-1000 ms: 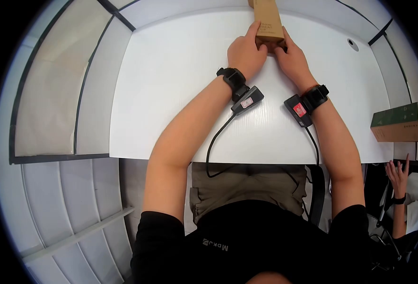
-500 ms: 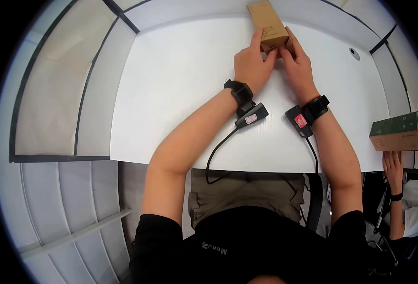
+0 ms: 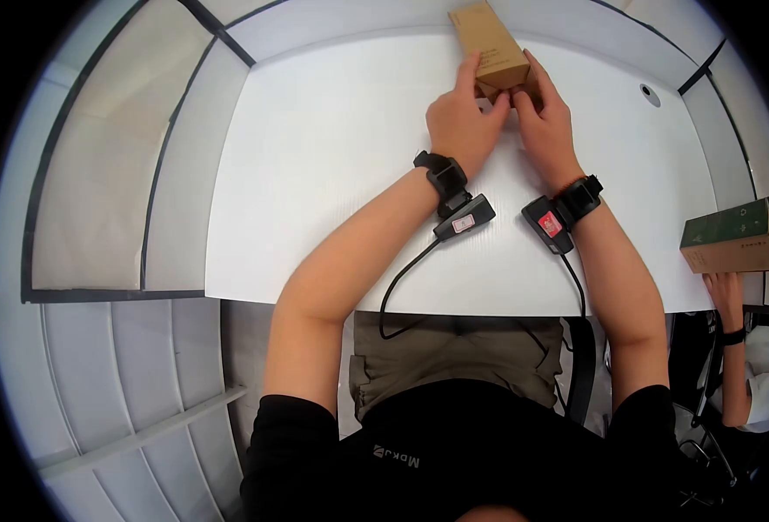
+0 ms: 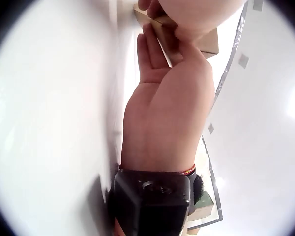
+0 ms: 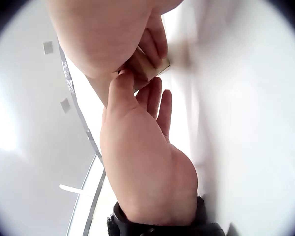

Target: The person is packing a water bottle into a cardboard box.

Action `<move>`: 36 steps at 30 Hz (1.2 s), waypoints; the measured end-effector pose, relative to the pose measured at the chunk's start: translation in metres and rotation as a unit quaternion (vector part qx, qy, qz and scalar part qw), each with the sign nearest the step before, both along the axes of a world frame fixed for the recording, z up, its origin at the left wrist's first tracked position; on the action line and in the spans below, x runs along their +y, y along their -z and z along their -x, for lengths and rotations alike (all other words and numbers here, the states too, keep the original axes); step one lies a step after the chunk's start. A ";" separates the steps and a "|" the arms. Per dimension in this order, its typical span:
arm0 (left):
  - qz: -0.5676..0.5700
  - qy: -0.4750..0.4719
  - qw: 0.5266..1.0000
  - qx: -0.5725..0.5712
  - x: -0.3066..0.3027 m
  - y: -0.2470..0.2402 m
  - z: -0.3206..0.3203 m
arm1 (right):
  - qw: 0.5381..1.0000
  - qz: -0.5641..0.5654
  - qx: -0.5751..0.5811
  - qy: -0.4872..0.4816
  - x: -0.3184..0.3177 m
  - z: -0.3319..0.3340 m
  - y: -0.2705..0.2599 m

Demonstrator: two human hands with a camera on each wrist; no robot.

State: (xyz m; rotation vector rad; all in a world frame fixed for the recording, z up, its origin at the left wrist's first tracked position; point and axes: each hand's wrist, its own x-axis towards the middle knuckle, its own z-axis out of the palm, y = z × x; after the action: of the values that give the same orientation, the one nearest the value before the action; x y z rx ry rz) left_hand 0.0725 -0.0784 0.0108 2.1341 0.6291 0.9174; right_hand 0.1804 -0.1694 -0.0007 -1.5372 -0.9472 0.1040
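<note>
Head view: left grip (image 3: 461, 126) and right grip (image 3: 545, 135) hold a cardboard box (image 3: 491, 43) over the white tabletop (image 3: 324, 139), pale panels (image 3: 189, 165) around

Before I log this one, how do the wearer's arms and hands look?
Short black sleeves; bare fingers. Each wrist has a black strap and dark box with a black cable; a whitish label marks the left, a red label the right. A reddish bracelet circles the right wrist.
</note>
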 end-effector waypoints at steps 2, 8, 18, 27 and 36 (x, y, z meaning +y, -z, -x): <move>0.001 0.015 1.000 -0.014 -0.004 -0.001 0.002 | 0.999 -0.020 0.035 -0.017 0.000 -0.001 0.001; 0.219 0.086 0.971 -0.038 0.000 -0.001 0.001 | 0.968 -0.072 0.227 -0.083 -0.004 -0.004 -0.001; 0.428 0.218 0.876 -0.052 0.031 0.005 0.001 | 0.955 -0.027 0.293 -0.039 -0.010 -0.012 0.002; 0.196 0.271 0.937 -0.099 0.031 0.016 0.010 | 0.972 -0.002 0.160 -0.173 -0.017 -0.010 -0.007; 0.013 0.235 0.969 -0.081 0.034 0.018 0.011 | 0.974 0.063 0.154 -0.154 -0.015 -0.010 0.007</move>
State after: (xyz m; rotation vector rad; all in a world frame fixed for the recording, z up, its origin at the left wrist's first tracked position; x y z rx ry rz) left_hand 0.0617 -0.0447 -0.0074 2.0300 0.0423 0.7975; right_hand 0.1900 -0.1846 -0.0074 -1.4265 -0.9337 0.6185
